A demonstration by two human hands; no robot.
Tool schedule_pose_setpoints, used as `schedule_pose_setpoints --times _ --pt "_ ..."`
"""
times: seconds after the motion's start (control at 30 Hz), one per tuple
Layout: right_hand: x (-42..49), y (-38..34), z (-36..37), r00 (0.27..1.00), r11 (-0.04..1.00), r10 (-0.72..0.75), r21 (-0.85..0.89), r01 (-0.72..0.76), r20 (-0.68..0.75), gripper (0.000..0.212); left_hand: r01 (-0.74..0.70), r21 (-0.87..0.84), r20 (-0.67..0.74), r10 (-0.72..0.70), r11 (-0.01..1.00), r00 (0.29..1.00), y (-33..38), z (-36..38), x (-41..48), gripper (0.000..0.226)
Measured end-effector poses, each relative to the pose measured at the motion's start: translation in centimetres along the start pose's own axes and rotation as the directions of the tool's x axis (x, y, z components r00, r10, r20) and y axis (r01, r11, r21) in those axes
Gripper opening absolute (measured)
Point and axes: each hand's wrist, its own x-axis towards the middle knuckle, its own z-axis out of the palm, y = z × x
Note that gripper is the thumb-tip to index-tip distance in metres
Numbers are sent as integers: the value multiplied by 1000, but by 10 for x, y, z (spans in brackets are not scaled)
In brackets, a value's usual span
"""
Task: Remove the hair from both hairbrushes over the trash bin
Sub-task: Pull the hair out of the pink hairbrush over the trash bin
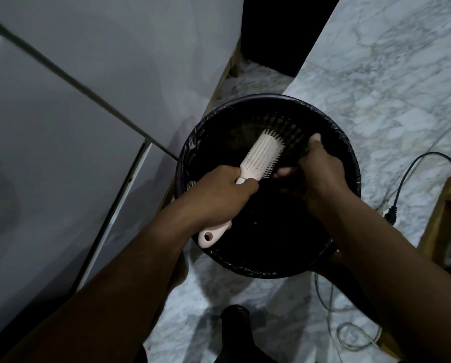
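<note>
Above the round black-lined trash bin (245, 260), the left hand (219, 192) grips the pale pink plastic hairbrush (258, 158) by its handle; the right hand (316, 169) pinches beside its bristles, contents indiscernible.

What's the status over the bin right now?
Left hand gripping pink hairbrush by its handle. Right hand at the bristles, over lined trash bin. Nothing in the way.
</note>
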Motion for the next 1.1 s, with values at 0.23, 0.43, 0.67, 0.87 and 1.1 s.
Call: schedule_pose_setpoints --times 0.23,0.43,0.67,0.87,1.1 --pt "-13 6 9 951 920 -154 -313 236 267 63 -95 55 -22 96 994 995 -2 7 -1 21" --pt "-9 13 14 907 969 -241 27 247 346 65 -80 -86 -37 77 993 996 1 6 2 29" --pt "-6 7 16 844 950 -39 281 -134 535 38 63 -332 -55 -86 941 995 4 5 5 31" --pt "-10 13 13 908 964 -194 -100 247 372 78 -59 -63 -55 56 996 997 0 12 -1 29" --pt "-3 14 14 858 968 -249 76 241 449 38 -33 -148 -49 26 988 998 -1 9 5 31"
